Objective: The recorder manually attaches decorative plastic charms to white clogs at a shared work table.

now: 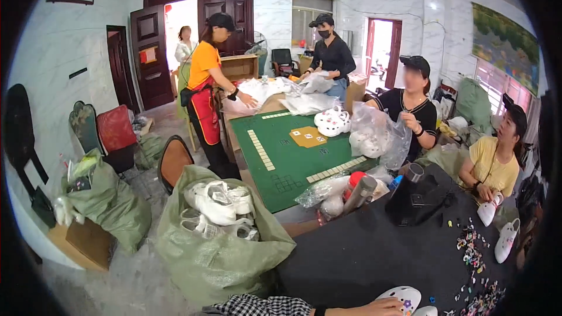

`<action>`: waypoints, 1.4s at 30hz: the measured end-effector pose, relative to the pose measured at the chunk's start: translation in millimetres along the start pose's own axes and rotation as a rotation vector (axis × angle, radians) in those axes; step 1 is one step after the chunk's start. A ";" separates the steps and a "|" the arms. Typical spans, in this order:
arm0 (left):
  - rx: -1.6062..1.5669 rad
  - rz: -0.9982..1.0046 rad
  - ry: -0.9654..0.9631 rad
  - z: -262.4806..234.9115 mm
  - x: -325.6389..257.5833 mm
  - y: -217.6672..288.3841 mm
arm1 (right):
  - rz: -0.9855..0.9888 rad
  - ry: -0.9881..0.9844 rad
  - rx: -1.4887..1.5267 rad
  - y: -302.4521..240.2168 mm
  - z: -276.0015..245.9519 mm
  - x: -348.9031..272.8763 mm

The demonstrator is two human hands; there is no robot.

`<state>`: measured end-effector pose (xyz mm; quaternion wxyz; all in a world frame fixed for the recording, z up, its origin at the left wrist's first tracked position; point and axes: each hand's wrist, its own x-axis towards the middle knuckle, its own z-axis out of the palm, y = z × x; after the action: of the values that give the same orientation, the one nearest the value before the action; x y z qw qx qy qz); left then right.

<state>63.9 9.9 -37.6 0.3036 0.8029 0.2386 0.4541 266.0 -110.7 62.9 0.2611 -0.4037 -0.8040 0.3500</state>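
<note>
Along the lower edge my left forearm comes in from the left, in a checked sleeve with a dark wristband. My left hand (374,308) holds the side of a white clog (405,296) with a purple flower charm; its fingers are partly cut off by the frame's edge. A second white clog (426,311) shows beside it, mostly cut off. Both are at the near edge of the black tabletop (351,257). Small colourful shoe charms (471,248) lie scattered to their right. My right hand is out of view.
An open green woven sack (216,257) of white clogs stands at left. Beyond is a green game table (269,181) with bagged clogs (372,140). A black bag (413,202) and a metal tumbler (362,190) stand nearer. Several people work around; one at right holds a white clog (487,210).
</note>
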 end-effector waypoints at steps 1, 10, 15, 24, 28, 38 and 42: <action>0.064 0.031 0.034 1.1 -5.4 -3.5 | -0.030 0.003 0.069 -0.8 -1.1 0.5; -0.029 0.172 0.005 -22.4 9.5 52.6 | 0.220 0.444 -0.044 -2.6 17.9 13.8; -0.033 0.141 -0.099 -38.5 4.0 57.4 | 0.266 0.521 -0.049 -17.9 15.6 37.3; 0.009 0.109 -0.099 -22.1 3.0 60.0 | 0.266 0.851 0.321 -12.5 12.5 21.3; 0.035 0.080 -0.072 -26.9 3.9 70.7 | 0.175 0.931 0.304 -15.6 9.9 27.3; 0.050 0.122 -0.068 -25.6 5.6 67.5 | 0.082 0.930 0.417 2.0 14.4 13.1; 0.050 0.110 -0.054 -24.5 3.7 68.8 | 0.106 0.929 0.427 -4.6 15.0 10.8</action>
<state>51.6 -29.2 22.9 0.2642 0.8341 0.1972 0.4422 247.5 -109.0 58.6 0.6495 -0.4943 -0.4921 0.3027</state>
